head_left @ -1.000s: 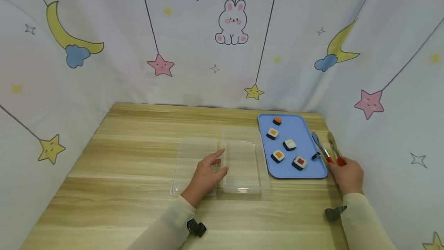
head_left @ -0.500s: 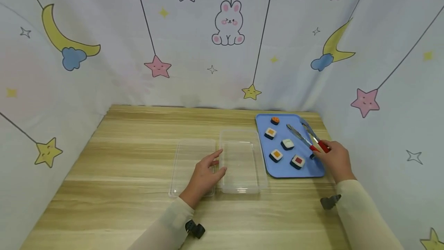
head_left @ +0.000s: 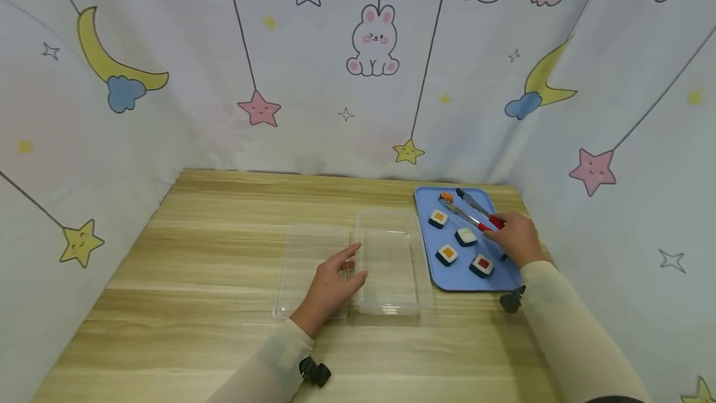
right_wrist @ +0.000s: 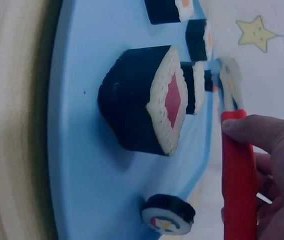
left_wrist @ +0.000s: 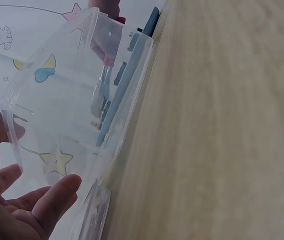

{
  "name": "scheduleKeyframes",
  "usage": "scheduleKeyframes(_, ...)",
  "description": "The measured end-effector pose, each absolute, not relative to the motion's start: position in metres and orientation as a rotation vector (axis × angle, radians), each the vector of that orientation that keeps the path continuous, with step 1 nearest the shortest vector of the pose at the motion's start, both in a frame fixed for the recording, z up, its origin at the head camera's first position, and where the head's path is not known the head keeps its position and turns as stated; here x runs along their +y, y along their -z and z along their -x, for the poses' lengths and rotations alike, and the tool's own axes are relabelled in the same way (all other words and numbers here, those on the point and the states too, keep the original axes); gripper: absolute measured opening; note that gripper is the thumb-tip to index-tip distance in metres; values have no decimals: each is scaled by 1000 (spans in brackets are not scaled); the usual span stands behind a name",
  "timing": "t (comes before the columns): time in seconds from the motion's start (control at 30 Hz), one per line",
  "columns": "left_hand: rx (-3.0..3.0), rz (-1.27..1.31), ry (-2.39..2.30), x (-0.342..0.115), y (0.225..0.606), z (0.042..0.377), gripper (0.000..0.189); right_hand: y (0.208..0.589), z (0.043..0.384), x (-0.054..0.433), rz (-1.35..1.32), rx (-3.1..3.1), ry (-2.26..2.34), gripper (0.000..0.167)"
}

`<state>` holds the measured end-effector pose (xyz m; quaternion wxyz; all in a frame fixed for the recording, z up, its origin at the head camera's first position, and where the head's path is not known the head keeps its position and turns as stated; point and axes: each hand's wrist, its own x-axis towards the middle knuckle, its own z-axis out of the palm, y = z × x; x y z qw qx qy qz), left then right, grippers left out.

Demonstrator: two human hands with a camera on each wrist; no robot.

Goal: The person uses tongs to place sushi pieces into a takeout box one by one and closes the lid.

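My right hand point(head_left: 516, 240) grips red-handled metal tongs point(head_left: 468, 217) above a blue tray point(head_left: 450, 280). The spread tips are at an orange-topped sushi piece point(head_left: 445, 196) at the tray's far left; whether they touch it I cannot tell. Several sushi pieces with dark sides and white tops lie nearer, one with a red centre point(head_left: 482, 265). In the right wrist view a small round roll point(right_wrist: 168, 215) lies on the tray. My left hand point(head_left: 330, 288), fingers loosely spread, is at the left edge of a clear plastic container point(head_left: 391, 308); the left wrist view shows the fingers beside its wall.
A second clear plastic piece, shallow like a lid point(head_left: 284, 291), lies left of the container, partly under my left hand. The wooden table point(head_left: 212, 235) meets a patterned white curtain point(head_left: 313, 135) at the back and sides. The container stands close beside the tray.
My right hand has lifted the tongs from beside the tray's right edge and carried them left and away over it, to the orange-topped sushi. My left hand has stayed at the container.
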<state>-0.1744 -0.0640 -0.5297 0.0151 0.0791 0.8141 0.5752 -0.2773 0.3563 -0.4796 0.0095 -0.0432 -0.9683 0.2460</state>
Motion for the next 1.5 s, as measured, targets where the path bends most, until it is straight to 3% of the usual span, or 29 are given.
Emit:
scheduleKeyframes(0.8, 2528, -241, -1816, -63, 534, 175, 61, 482, 283, 347, 145, -2988, -823, 38)
scheduleKeyframes(1.5, 2529, -253, -1837, -63, 531, 174, 61, 475, 276, 351, 175, -2982, -835, 37)
